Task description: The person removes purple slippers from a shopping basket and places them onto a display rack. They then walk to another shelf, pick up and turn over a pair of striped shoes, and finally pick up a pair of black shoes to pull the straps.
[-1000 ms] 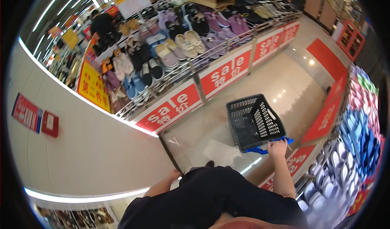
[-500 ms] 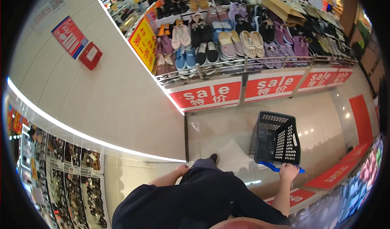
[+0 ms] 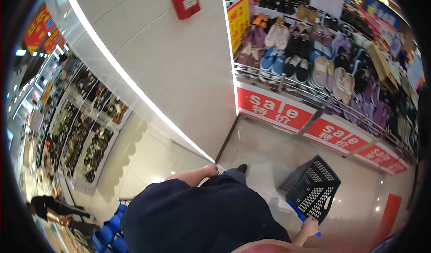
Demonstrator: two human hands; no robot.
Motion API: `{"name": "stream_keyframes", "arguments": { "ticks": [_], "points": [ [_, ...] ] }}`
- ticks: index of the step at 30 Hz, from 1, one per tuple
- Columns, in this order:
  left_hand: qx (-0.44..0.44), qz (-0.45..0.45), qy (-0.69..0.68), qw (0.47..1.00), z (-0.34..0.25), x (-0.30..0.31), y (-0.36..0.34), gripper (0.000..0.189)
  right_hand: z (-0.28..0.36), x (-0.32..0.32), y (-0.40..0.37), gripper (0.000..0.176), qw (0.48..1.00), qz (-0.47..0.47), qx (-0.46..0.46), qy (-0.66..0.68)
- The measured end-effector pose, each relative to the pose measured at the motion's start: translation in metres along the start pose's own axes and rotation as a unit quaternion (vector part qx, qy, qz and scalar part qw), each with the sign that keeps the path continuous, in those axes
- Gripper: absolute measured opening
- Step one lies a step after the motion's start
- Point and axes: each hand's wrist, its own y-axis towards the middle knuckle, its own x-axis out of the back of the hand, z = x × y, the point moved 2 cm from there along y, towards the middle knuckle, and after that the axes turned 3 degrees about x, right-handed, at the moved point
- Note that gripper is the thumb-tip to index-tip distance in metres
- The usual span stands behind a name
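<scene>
My right hand (image 3: 310, 226) is closed around the blue handle (image 3: 296, 211) of a dark shopping basket (image 3: 315, 185). The basket's sides are full of holes, it hangs tilted low over the floor on my right, and nothing shows inside it. In front of my body, at the left, my left hand (image 3: 209, 170) is curled closed beside something dark at my waist. What it holds, if anything, is hidden. A dark shoe (image 3: 242, 168) shows just past it.
A white wall corner (image 3: 193, 73) with bright strip lights stands ahead. Right of it, a rack holds rows of shoes (image 3: 321, 71) above red sale signs (image 3: 278, 109). Shoe shelves (image 3: 81, 136) line the left. Blue plastic items (image 3: 110, 230) and a person (image 3: 56, 208) are at lower left.
My view has turned left, so the wall and shoe rack have shifted right. The left shelves, blue items and a person now show more. The basket stays in my right hand.
</scene>
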Motion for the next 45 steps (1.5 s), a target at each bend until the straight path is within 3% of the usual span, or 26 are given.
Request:
{"name": "stream_keyframes", "arguments": {
  "ticks": [4,7,10,11,14,15,18,20,22,26,30,32,36,37,38,40,41,42,45],
  "points": [
    [0.074,0.062,-0.010,0.995,0.029,-0.009,0.000,0.048,0.004,-0.006,0.007,0.041,1.000,0.000,0.001,-0.007],
    [0.097,0.107,0.063,0.987,0.055,-0.021,0.003,0.057,0.020,0.003,0.012,0.042,1.000,0.004,-0.018,-0.008],
    [0.128,0.212,0.154,0.957,0.059,-0.020,0.020,0.051,0.035,0.015,0.016,0.042,0.999,0.028,-0.034,0.012],
    [0.120,0.202,0.157,0.959,0.053,-0.017,0.024,0.045,0.036,0.016,0.022,0.038,0.995,0.081,-0.049,0.019],
    [0.139,0.218,0.134,0.957,0.023,0.001,0.072,0.040,0.045,0.008,0.025,0.040,0.997,0.037,-0.062,0.030],
    [0.153,0.232,0.121,0.953,0.012,0.007,0.090,0.040,0.047,0.005,0.028,0.039,0.995,0.060,-0.081,0.027],
    [-0.005,0.146,0.148,0.978,-0.042,0.036,0.157,0.042,0.057,0.002,0.035,0.036,0.991,0.061,-0.116,0.015],
    [-0.005,0.140,0.074,0.987,-0.085,0.060,0.204,0.041,0.064,0.002,0.044,0.035,0.989,0.069,-0.127,0.010],
    [-0.032,0.042,-0.033,0.998,-0.107,0.060,0.267,0.034,0.075,0.009,0.051,0.035,0.987,0.080,-0.141,0.019],
    [-0.112,0.043,-0.044,0.992,-0.190,0.115,0.339,0.037,0.081,0.000,0.063,0.037,0.981,0.120,-0.156,0.004],
    [-0.108,0.034,-0.134,0.985,-0.228,0.138,0.376,0.038,0.102,0.011,0.076,0.037,0.969,0.135,-0.206,0.026],
    [-0.098,0.038,-0.165,0.981,-0.242,0.149,0.364,0.030,0.103,0.005,0.082,0.038,0.964,0.123,-0.233,0.029],
    [-0.038,0.131,-0.118,0.984,-0.198,0.131,0.360,0.021,0.117,0.013,0.100,0.043,0.955,0.120,-0.269,0.029],
    [-0.037,0.117,-0.143,0.982,-0.181,0.122,0.351,0.021,0.120,0.012,0.104,0.043,0.954,0.107,-0.278,0.030],
    [0.012,0.102,-0.093,0.990,-0.171,0.121,0.335,0.027,0.121,0.011,0.110,0.043,0.953,0.094,-0.286,0.031],
    [-0.010,0.119,0.019,0.993,-0.143,0.117,0.316,0.027,0.123,0.011,0.122,0.044,0.954,0.076,-0.289,0.012],
    [-0.315,0.172,0.315,0.879,-0.118,0.106,0.325,0.028,0.122,0.008,0.129,0.044,0.953,0.071,-0.294,0.016],
    [-0.105,0.125,0.116,0.980,-0.087,0.092,0.323,0.031,0.121,0.007,0.135,0.043,0.952,0.067,-0.299,0.019],
    [-0.098,0.180,0.192,0.960,-0.076,0.103,0.311,0.032,0.124,0.015,0.151,0.045,0.953,0.064,-0.297,0.011]
  ]
}}
